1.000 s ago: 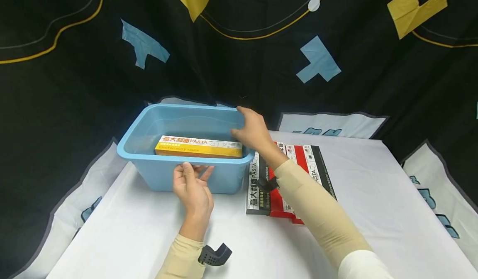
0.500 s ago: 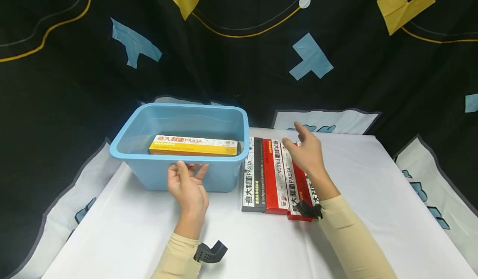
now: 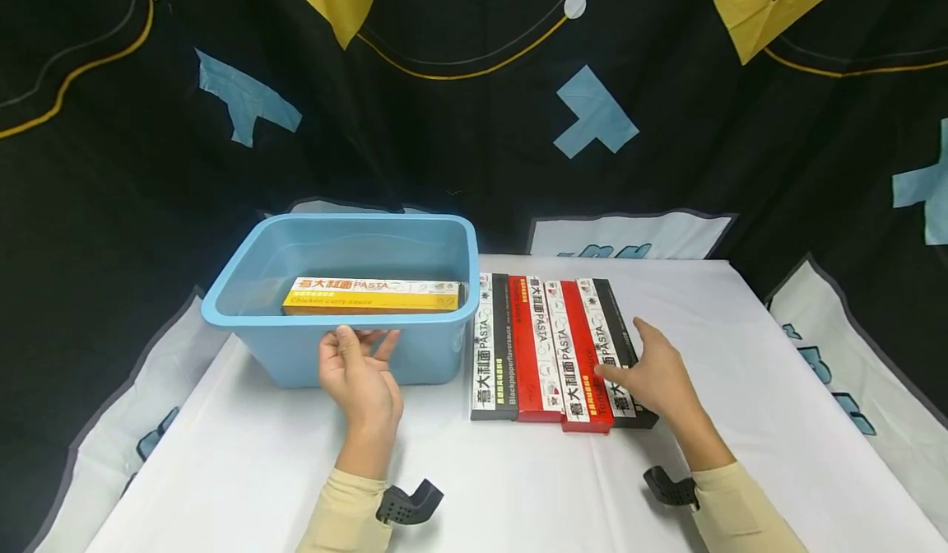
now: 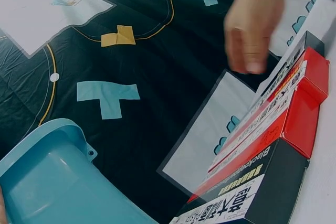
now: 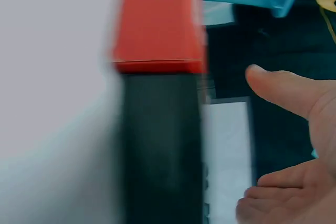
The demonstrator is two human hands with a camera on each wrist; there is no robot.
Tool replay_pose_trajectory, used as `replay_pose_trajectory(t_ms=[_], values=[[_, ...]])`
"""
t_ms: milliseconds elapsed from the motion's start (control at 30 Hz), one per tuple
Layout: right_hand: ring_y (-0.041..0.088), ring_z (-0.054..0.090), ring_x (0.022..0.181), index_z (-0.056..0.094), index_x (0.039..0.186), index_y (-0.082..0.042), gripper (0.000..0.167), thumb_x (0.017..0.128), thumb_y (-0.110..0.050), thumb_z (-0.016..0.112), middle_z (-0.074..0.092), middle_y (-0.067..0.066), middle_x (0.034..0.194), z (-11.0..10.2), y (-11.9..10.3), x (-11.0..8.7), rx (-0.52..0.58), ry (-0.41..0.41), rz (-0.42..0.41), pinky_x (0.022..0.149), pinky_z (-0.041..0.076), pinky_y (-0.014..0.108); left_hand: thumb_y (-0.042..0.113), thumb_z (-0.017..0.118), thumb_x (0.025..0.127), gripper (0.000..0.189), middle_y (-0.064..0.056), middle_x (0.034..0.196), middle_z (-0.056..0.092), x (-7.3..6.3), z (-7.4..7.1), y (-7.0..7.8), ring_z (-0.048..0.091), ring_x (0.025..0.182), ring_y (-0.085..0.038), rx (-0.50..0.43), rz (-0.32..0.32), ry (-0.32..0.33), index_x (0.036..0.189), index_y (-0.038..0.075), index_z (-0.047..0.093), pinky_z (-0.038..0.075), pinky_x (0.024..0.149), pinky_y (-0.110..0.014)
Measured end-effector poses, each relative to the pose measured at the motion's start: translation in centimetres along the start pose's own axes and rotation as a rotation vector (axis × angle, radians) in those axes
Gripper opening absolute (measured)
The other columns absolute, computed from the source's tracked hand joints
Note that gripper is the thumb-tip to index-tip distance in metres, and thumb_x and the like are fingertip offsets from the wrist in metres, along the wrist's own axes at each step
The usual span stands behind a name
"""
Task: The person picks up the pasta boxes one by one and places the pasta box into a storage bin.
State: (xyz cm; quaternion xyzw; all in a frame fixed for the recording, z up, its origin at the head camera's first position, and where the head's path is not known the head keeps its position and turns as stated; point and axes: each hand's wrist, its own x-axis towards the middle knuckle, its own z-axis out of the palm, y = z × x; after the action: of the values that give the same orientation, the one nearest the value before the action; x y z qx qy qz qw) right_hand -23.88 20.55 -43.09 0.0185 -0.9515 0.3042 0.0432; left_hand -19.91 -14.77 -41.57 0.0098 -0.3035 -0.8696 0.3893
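Observation:
A light-blue plastic bin [image 3: 437, 355] stands at left on the table, with a yellow-and-white pasta box [image 3: 370, 298] inside it. My left hand [image 3: 363, 384] holds the bin's front rim, thumb at the edge and fingers beneath the lip. To the right of the bin, several pasta boxes lie side by side: a black-and-white one [image 3: 494, 355] nearest the bin, red-and-white ones [image 3: 529, 355] in the middle, and another black one [image 3: 618, 322] at the right end. My right hand [image 3: 655, 376], thumb and fingers spread and holding nothing, hovers at that right end.
White cloth covers the table [image 3: 741, 388]. Behind it hangs a black curtain [image 3: 459, 141] with yellow and blue patches. One red box [image 3: 588, 427] juts out a little toward me from the row.
My right hand has left the bin's right end and moved right and toward me, to the far end of the box row. My left hand stays at the bin's rim.

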Motion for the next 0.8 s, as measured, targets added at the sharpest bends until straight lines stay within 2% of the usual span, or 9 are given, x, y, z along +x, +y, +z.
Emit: replay_pose_trajectory(t_ms=[133, 267, 333, 400, 467, 533, 600, 667, 800], values=[[0.050, 0.036, 0.130, 0.022, 0.146, 0.014, 0.114, 0.072, -0.044, 0.086, 0.034, 0.036, 0.143, 0.7, 1.7, -1.2, -0.019, -0.085, 0.047, 0.105, 0.035, 0.063, 0.021, 0.048, 0.103, 0.026, -0.018, 0.094, 0.048, 0.0, -0.1, 0.0, 0.062, 0.083, -0.027, 0.004, -0.006, 0.004, 0.104, -0.005, 0.045, 0.061, 0.075, -0.039], [0.052, 0.033, 0.131, 0.022, 0.146, 0.014, 0.115, 0.072, -0.049, 0.084, 0.033, 0.038, 0.143, 0.3, 2.7, -2.0, -0.037, -0.094, 0.088, 0.105, 0.033, 0.065, 0.021, 0.048, 0.103, 0.026, -0.019, 0.094, 0.049, 0.1, -0.1, 0.0, 0.062, 0.083, -0.027, 0.008, -0.008, 0.004, 0.105, -0.005, 0.045, 0.060, 0.076, -0.039], [0.053, 0.036, 0.127, 0.023, 0.145, 0.016, 0.112, 0.074, -0.047, 0.083, 0.035, 0.039, 0.140, -0.2, 3.0, -2.2, -0.050, -0.092, 0.102, 0.103, 0.035, 0.066, 0.021, 0.048, 0.103, 0.026, -0.019, 0.094, 0.049, 0.0, -0.1, 0.0, 0.062, 0.084, -0.027, 0.010, -0.007, 0.000, 0.105, -0.005, 0.045, 0.060, 0.077, -0.040], [0.050, 0.045, 0.117, 0.026, 0.142, 0.018, 0.105, 0.075, -0.041, 0.080, 0.041, 0.039, 0.133, -0.7, 3.3, -2.5, -0.086, -0.084, 0.109, 0.095, 0.042, 0.065, 0.021, 0.047, 0.103, 0.026, -0.019, 0.095, 0.049, 0.0, -0.1, 0.0, 0.062, 0.084, -0.027, 0.013, -0.005, -0.002, 0.105, -0.005, 0.045, 0.060, 0.077, -0.040], [0.044, 0.053, 0.100, 0.035, 0.135, 0.018, 0.093, 0.073, -0.035, 0.079, 0.050, 0.034, 0.119, -1.1, 3.6, -2.7, -0.146, -0.084, 0.124, 0.080, 0.049, 0.059, 0.021, 0.047, 0.103, 0.027, -0.019, 0.095, 0.049, 0.0, -0.1, 0.0, 0.062, 0.085, -0.027, 0.016, -0.004, -0.003, 0.106, -0.005, 0.045, 0.060, 0.077, -0.040], [0.036, 0.055, 0.083, 0.045, 0.123, 0.016, 0.078, 0.069, -0.031, 0.078, 0.055, 0.026, 0.102, -1.4, 4.1, -3.0, -0.195, -0.088, 0.137, 0.065, 0.051, 0.050, 0.022, 0.047, 0.103, 0.027, -0.019, 0.095, 0.049, 0.0, -0.1, 0.0, 0.062, 0.085, -0.027, 0.018, -0.005, -0.006, 0.106, -0.005, 0.044, 0.060, 0.077, -0.040], [0.030, 0.055, 0.075, 0.049, 0.114, 0.014, 0.071, 0.068, -0.031, 0.079, 0.057, 0.018, 0.090, -1.5, 4.5, -3.3, -0.218, -0.097, 0.150, 0.055, 0.048, 0.043, 0.022, 0.047, 0.103, 0.028, -0.019, 0.096, 0.049, 0.0, -0.1, 0.1, 0.062, 0.086, -0.027, 0.019, -0.007, -0.008, 0.107, -0.005, 0.044, 0.060, 0.077, -0.040], [0.029, 0.056, 0.073, 0.051, 0.113, 0.012, 0.071, 0.068, -0.033, 0.081, 0.059, 0.017, 0.088, -1.9, 5.0, -3.4, -0.211, -0.102, 0.162, 0.054, 0.047, 0.041, 0.022, 0.047, 0.103, 0.028, -0.019, 0.096, 0.049, 0.0, -0.1, 0.1, 0.061, 0.086, -0.027, 0.018, -0.009, -0.009, 0.107, -0.005, 0.044, 0.060, 0.078, -0.040], [0.031, 0.059, 0.078, 0.048, 0.127, 0.012, 0.080, 0.071, -0.034, 0.081, 0.063, 0.023, 0.095, -2.6, 5.8, -3.9, -0.169, -0.066, 0.160, 0.058, 0.049, 0.041, 0.023, 0.048, 0.103, 0.029, -0.019, 0.096, 0.049, 0.0, -0.1, 0.1, 0.062, 0.086, -0.027, 0.018, -0.014, -0.006, 0.108, -0.005, 0.044, 0.060, 0.078, -0.040]])
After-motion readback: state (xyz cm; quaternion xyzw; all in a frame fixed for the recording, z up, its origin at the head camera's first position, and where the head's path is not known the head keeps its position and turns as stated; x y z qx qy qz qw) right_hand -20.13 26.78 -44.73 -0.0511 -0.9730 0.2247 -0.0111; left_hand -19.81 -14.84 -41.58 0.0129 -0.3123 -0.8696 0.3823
